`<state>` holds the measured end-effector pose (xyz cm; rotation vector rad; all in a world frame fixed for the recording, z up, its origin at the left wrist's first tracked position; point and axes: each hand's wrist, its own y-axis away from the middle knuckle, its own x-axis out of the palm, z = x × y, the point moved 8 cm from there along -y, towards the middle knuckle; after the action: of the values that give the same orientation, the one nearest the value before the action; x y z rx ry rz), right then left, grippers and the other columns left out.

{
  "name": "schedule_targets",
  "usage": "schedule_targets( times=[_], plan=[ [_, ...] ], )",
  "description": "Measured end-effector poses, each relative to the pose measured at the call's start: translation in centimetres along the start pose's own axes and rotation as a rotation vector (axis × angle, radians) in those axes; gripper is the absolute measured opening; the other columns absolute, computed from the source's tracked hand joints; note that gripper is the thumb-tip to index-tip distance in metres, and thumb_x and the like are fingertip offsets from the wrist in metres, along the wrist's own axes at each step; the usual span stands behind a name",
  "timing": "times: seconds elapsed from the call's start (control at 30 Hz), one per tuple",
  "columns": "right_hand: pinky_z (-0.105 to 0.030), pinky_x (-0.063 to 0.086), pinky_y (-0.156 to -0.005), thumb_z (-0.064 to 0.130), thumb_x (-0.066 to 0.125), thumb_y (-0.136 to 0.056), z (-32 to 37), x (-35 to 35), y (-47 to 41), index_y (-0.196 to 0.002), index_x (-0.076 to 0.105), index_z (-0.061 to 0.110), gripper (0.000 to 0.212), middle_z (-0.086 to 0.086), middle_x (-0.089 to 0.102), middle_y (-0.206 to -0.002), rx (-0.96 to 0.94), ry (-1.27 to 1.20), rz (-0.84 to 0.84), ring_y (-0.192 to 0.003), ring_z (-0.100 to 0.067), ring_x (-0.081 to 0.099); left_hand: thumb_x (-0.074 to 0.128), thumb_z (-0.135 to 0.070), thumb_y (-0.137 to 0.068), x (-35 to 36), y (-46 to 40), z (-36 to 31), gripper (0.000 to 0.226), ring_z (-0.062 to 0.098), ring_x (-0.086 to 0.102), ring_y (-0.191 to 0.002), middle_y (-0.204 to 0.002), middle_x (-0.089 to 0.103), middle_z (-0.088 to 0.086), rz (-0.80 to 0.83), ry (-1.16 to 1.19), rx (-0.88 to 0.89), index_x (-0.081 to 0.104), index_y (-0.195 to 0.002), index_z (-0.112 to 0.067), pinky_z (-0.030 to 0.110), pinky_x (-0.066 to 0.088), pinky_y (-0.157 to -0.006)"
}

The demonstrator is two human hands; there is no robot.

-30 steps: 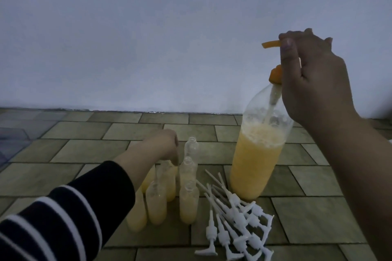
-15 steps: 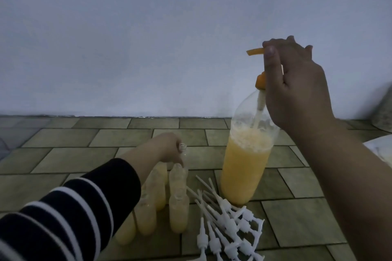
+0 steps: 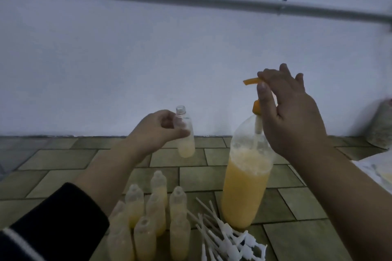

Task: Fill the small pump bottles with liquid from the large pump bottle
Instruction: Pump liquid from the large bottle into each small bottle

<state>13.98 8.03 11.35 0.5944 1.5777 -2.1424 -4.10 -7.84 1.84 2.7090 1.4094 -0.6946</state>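
On the tiled floor (image 3: 63, 157) the large pump bottle (image 3: 244, 188) stands over half full, right hand (image 3: 290, 116) fingers loose on its orange pump (image 3: 252, 81), filled small bottles (image 3: 157, 218) clustered beside uncapped, while left hand (image 3: 157, 131) fingers grip a nearly empty small bottle (image 3: 185, 135) aloft

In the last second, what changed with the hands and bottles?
The left hand took a nearly empty small bottle from the cluster and lifted it toward the orange spout. The right hand stayed on the large bottle's pump; the loose pumps stayed put.
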Motion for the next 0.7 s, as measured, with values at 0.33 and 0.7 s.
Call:
schedule_targets(
  times=[0.33,0.7],
  plan=[
    [-0.022,0.002,-0.114,0.055,0.009,-0.092,0.1,0.1,0.0,-0.137,0.043,0.023,0.065,0.004,0.041,-0.145,-0.016,0.026,0.041,-0.143,-0.009,0.016,0.066,-0.048,-0.079,4.4,1.9,-5.9,0.046,0.014,0.063,-0.093,-0.113,0.062,-0.006,-0.032,0.114,0.235,0.054,-0.121,-0.034,0.025,0.05,-0.073],
    [-0.016,0.001,-0.115,0.052,0.013,-0.094,0.3,0.2,0.2,-0.133,0.048,0.019,0.063,0.003,0.048,-0.14,-0.04,-0.029,-0.009,-0.14,-0.005,0.019,0.066,-0.045,-0.08,4.1,2.8,-10.0,0.047,-0.001,0.055,-0.087,-0.103,0.054,-0.025,-0.17,-0.11,0.359,0.053,-0.124,-0.037,0.019,0.048,-0.076]
  ],
)
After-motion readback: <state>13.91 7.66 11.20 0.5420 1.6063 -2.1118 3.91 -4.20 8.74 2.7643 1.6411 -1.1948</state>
